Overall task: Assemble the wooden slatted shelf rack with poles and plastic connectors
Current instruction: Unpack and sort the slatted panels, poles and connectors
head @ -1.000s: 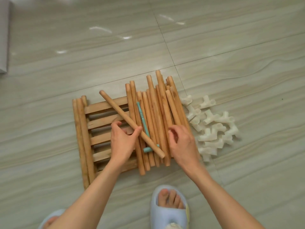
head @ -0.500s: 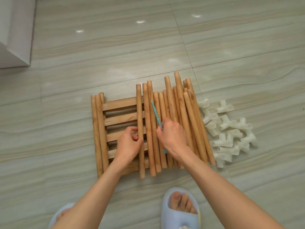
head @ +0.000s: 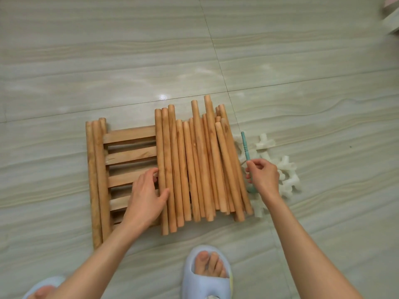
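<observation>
A wooden slatted panel [head: 129, 134] lies flat on the floor. Several wooden poles [head: 194, 165] lie side by side across its right part, and more poles [head: 96, 169] line its left edge. My left hand [head: 146, 197] rests on the leftmost pole of the middle bunch, fingers curled at its side. My right hand [head: 262, 175] pinches a thin teal tool [head: 245, 147] and holds it over the pile of white plastic connectors [head: 285, 169] to the right of the poles.
The floor is pale tile with grout lines. My slippered feet [head: 205, 275] stand just below the poles. A pale object [head: 391, 20] sits at the top right corner.
My right hand lifted the teal tool off the poles and carried it right, over the connectors. The left hand stayed at the leftmost pole.
</observation>
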Demonstrator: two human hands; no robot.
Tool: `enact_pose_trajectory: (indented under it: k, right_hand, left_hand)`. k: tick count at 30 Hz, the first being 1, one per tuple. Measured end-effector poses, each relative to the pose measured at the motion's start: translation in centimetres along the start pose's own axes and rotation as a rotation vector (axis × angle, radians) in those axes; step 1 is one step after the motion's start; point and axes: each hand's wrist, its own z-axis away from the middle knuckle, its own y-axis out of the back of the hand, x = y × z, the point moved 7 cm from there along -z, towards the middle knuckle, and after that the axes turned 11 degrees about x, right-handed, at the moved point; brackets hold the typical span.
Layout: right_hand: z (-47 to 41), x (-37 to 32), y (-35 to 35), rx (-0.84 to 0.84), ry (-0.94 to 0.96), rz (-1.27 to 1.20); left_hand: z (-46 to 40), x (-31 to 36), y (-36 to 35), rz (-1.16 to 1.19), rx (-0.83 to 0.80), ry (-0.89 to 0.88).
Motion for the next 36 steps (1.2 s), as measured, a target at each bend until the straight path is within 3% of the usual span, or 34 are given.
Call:
enact_pose_trajectory:
  k: [3,7,12,16,21,29,36]
  right_hand:
    - [-0.6,-0.8,-0.2,0.005,0.063,0.045]
    - [-1.1,-1.3,-0.6,0.0,0.225,0.291]
    - [-2.7,0.0,0.0,0.002,0.274,0.46]
    - [-2.4,0.1,0.6,0.052,0.331,0.395]
    - [-1.1,1.1,-2.0,-0.087,0.332,0.376]
    - [-4.0,3.2,1.8,0.018,0.271,0.454]
    - [3.7,5.8,2.2,0.045,0.697,0.422]
  left_hand:
    - [0.0,-0.4,-0.1,-0.043,0.017,-0.013]
    - [0.3,-0.8,-0.2,-0.081,0.015,-0.008]
    - [0.1,-1.0,-0.3,-0.084,0.013,-0.016]
    - [0.2,-0.7,-0.4,-0.078,0.021,-0.021]
    - [0.2,-0.4,-0.6,-0.06,0.024,0.0]
    - [0.5,0.3,0.0,-0.046,-0.016,-0.024]
    - [0.6,0.2,-0.6,-0.047,-0.034,0.026]
